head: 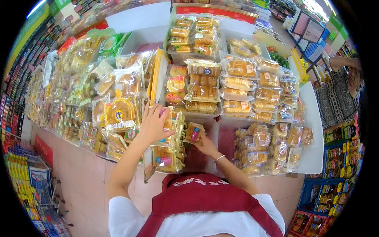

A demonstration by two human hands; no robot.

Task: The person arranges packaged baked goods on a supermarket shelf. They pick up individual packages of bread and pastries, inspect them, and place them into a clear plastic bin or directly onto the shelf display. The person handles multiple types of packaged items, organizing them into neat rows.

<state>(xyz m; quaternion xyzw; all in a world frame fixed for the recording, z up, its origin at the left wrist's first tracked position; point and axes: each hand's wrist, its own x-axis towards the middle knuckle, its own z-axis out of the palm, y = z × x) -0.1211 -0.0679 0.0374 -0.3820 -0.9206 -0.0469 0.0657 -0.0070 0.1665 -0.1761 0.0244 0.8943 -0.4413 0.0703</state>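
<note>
My left hand (154, 124) rests with fingers spread on a stack of film-wrapped bread packs (168, 158) that stands in a compartment of the display. My right hand (206, 145) holds one small wrapped bread pack (193, 132) with a pink and blue label. That pack is just right of the stack, above the dark red floor of the compartment (197, 157). The fingers under it are partly hidden. Left of my left hand lies a round wrapped bread (120, 111) with a yellow ring on its wrapper.
Wrapped loaves (202, 86) fill the compartment behind my hands. More bread packs (238, 89) and bagged buns (256, 148) are on the right. A yellow-edged divider (158, 77) rises behind my left hand. Another person (337, 91) stands at far right, beyond the white panel (312, 127).
</note>
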